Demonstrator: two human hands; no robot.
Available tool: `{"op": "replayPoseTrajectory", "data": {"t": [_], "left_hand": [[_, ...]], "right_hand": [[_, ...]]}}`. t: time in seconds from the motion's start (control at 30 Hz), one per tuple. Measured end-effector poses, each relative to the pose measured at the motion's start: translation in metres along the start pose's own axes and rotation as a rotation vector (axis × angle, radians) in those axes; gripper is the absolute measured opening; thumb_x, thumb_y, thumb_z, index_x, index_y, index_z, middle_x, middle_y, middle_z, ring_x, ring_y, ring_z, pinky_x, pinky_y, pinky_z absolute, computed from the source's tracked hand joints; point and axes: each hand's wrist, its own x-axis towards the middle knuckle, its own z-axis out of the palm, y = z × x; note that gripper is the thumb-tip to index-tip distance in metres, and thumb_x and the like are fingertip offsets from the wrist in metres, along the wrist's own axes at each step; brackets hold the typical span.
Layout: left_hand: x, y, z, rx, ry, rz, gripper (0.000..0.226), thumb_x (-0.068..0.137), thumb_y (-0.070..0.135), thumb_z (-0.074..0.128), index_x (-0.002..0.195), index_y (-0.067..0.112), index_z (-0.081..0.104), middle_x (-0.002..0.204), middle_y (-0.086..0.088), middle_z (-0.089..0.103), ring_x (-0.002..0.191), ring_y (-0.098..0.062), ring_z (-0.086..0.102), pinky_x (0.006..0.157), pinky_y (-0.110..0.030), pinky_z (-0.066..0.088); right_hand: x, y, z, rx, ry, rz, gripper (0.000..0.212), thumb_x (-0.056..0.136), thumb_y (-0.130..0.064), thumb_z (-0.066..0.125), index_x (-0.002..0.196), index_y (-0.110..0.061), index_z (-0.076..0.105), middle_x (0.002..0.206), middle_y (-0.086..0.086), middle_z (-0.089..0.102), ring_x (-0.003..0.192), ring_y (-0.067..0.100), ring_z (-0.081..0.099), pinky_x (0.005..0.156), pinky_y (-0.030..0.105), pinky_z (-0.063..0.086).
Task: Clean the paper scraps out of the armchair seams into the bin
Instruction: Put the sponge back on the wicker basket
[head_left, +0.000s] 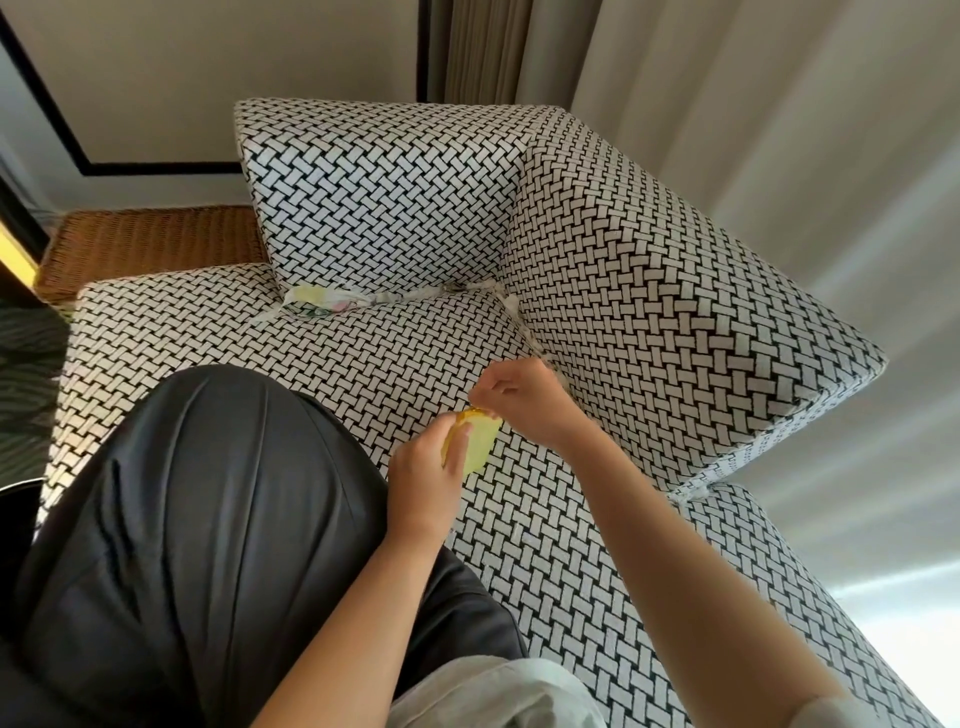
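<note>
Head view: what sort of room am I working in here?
Likely a living room or hotel lounge: a woven-pattern upholstered armchair, long pale curtains behind it, and a wicker-topped piece beside it.

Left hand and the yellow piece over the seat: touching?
Touching. The head view shows the left hand with thumb and fingers curled round the yellow piece, no gap.

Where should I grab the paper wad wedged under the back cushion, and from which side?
Pinch its bulging yellow-and-white left end, where the paper wad sticks out of the seam. Come in from the front, low over the seat cushion. Rightwards it thins and disappears under the back cushion, leaving little to hold.
</note>
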Motion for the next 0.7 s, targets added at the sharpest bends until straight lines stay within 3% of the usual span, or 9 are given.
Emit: {"op": "replayPoseTrajectory", "data": {"t": [0.1, 0.27, 0.37, 0.43, 0.57, 0.63, 0.7], "left_hand": [[0.000, 0.000, 0.000, -0.012, 0.033, 0.001, 0.024, 0.096, 0.019, 0.050, 0.087, 0.004, 0.066, 0.062, 0.005, 0.054, 0.050, 0.003, 0.045, 0.055, -0.009, 0.042], [0.000, -0.001, 0.002, -0.033, 0.083, -0.042, 0.023, 0.096, 0.015, 0.050, 0.080, 0.004, 0.063, 0.060, 0.005, 0.051, 0.050, 0.004, 0.042, 0.052, -0.008, 0.037], [-0.001, -0.001, 0.005, -0.042, 0.083, -0.022, 0.023, 0.095, 0.014, 0.051, 0.073, 0.010, 0.057, 0.055, 0.013, 0.044, 0.048, 0.005, 0.040, 0.051, -0.009, 0.037], [-0.001, -0.001, 0.007, -0.048, 0.072, 0.003, 0.024, 0.095, 0.013, 0.051, 0.071, 0.016, 0.052, 0.053, 0.015, 0.041, 0.047, 0.004, 0.038, 0.048, -0.010, 0.035], [0.001, -0.007, 0.009, -0.125, 0.085, -0.027, 0.026, 0.096, 0.020, 0.049, 0.075, 0.009, 0.060, 0.057, 0.002, 0.053, 0.050, -0.011, 0.045, 0.049, -0.022, 0.036], [0.005, -0.007, 0.005, -0.180, 0.121, -0.072, 0.031, 0.092, 0.025, 0.046, 0.071, 0.007, 0.058, 0.056, -0.003, 0.053, 0.050, -0.012, 0.042, 0.048, -0.024, 0.035], [0.011, -0.005, -0.003, -0.251, 0.173, -0.145, 0.034, 0.089, 0.026, 0.045, 0.063, 0.005, 0.052, 0.052, -0.001, 0.044, 0.050, -0.011, 0.036, 0.047, -0.022, 0.030]], "right_hand": [[0.001, 0.005, 0.003, -0.017, 0.060, 0.004, 0.013, 0.085, -0.015, 0.062, 0.074, -0.012, 0.067, 0.066, -0.011, 0.061, 0.065, 0.004, 0.057, 0.070, 0.026, 0.052], [0.003, 0.038, 0.000, -0.104, 0.199, 0.177, 0.013, 0.084, -0.021, 0.062, 0.076, -0.013, 0.070, 0.072, 0.001, 0.067, 0.065, 0.014, 0.058, 0.064, 0.035, 0.052], [0.000, 0.053, -0.008, -0.083, 0.256, 0.280, 0.016, 0.085, -0.020, 0.062, 0.069, -0.022, 0.063, 0.063, -0.008, 0.059, 0.060, 0.009, 0.050, 0.057, 0.027, 0.044], [0.000, 0.054, -0.011, -0.062, 0.287, 0.300, 0.011, 0.085, -0.019, 0.062, 0.075, -0.021, 0.067, 0.065, -0.012, 0.058, 0.059, 0.007, 0.050, 0.055, 0.024, 0.043], [0.005, 0.045, -0.006, -0.050, 0.371, 0.302, 0.011, 0.086, -0.024, 0.061, 0.080, -0.017, 0.068, 0.061, -0.011, 0.056, 0.047, 0.004, 0.040, 0.047, 0.020, 0.031], [0.007, 0.035, 0.001, -0.028, 0.427, 0.296, 0.011, 0.088, -0.023, 0.060, 0.081, -0.017, 0.066, 0.066, -0.011, 0.058, 0.052, 0.006, 0.047, 0.048, 0.020, 0.034], [0.007, 0.024, 0.009, 0.050, 0.415, 0.262, 0.011, 0.090, -0.018, 0.055, 0.092, -0.015, 0.065, 0.083, -0.004, 0.066, 0.067, 0.012, 0.059, 0.058, 0.022, 0.045]]}}
